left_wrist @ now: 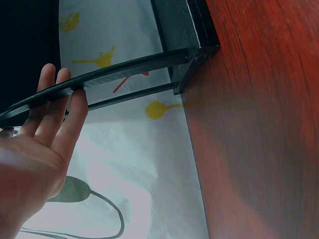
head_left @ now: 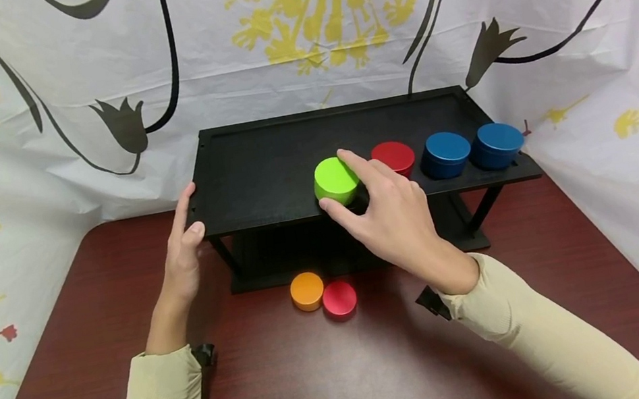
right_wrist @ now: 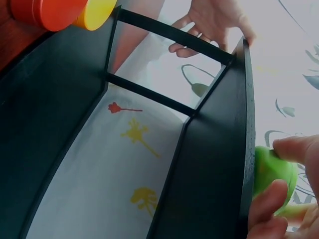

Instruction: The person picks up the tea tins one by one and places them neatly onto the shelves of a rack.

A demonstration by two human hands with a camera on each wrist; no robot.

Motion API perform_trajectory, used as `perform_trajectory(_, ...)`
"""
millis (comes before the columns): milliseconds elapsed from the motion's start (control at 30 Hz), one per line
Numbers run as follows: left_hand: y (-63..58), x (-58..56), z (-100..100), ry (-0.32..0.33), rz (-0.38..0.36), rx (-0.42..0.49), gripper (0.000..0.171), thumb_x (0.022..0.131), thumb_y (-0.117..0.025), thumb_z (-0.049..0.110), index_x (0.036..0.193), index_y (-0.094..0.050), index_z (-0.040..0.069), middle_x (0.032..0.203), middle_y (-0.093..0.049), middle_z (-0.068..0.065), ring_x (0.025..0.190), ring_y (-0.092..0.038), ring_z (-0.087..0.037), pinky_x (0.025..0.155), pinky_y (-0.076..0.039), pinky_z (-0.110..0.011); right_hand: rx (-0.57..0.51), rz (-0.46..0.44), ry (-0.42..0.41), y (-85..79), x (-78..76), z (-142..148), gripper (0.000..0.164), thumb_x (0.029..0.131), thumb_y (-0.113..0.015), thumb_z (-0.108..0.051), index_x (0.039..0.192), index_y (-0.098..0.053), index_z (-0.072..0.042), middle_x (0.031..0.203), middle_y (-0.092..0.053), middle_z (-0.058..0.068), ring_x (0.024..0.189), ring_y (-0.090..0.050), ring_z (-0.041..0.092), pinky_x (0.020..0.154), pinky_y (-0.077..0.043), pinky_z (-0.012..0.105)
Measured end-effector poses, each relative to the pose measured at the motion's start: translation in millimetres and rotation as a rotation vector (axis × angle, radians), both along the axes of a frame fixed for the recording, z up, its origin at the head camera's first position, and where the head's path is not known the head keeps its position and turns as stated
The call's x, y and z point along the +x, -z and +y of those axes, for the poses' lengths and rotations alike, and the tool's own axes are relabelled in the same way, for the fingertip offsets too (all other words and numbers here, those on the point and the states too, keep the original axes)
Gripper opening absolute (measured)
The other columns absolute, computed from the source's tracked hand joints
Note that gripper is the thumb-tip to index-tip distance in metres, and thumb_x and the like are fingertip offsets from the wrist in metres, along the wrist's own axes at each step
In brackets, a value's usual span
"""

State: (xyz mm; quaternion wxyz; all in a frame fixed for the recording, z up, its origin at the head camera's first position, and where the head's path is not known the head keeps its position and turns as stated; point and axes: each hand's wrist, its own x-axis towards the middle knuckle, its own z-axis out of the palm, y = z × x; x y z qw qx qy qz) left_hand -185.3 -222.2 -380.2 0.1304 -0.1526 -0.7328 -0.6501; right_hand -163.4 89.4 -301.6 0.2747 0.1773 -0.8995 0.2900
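My right hand [head_left: 391,213] pinches a bright green round container [head_left: 334,180] between thumb and fingers at the front of the black shelf's [head_left: 266,166] upper board. In the right wrist view, the green container [right_wrist: 271,174] stands on the far side of the board's edge. Beside that hand a dark red round container [head_left: 393,158] sits partly hidden behind the fingers. Two blue round containers [head_left: 445,154] follow to its right. My left hand [head_left: 183,256] touches the shelf's left side with its fingers fairly straight; in the left wrist view, fingers [left_wrist: 70,122] reach along the black side edge.
On the table [head_left: 296,380], in front of the shelf, an orange round container [head_left: 307,290] stands against a pinkish-red one [head_left: 340,299]. Below the upper board lies a lower board [head_left: 278,253] joined by slanted posts. A patterned white sheet [head_left: 291,87] hangs behind and at both sides.
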Motion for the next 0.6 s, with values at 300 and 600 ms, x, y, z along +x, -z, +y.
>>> perform_trajectory(300, 0.2, -0.4, -0.9, 0.019, -0.005, 0.020, 0.065, 0.094, -0.037, 0.028, 0.158, -0.027, 0.029, 0.160, -0.023, 0.009, 0.136, -0.031, -0.018, 0.105, -0.025, -0.034, 0.035, -0.003, 0.041, -1.3, -2.5, -3.2, 0.063, 0.087, -0.073, -0.045, 0.140, -0.058, -0.013, 0.113, -0.069, 0.011, 0.083, -0.064, 0.025, 0.062, -0.051, 0.041)
perform_trajectory(600, 0.3, -0.5, -0.8, 0.008, 0.001, 0.007, 0.065, 0.094, -0.037, 0.029, 0.158, -0.027, 0.029, 0.161, -0.022, 0.011, 0.139, -0.027, -0.017, 0.107, -0.023, -0.036, 0.050, -0.030, 0.057, -3.5, -3.2, -5.6, 0.065, 0.087, -0.072, -0.045, 0.141, -0.057, -0.010, 0.115, -0.069, 0.012, 0.080, -0.064, 0.027, 0.060, -0.051, 0.041)
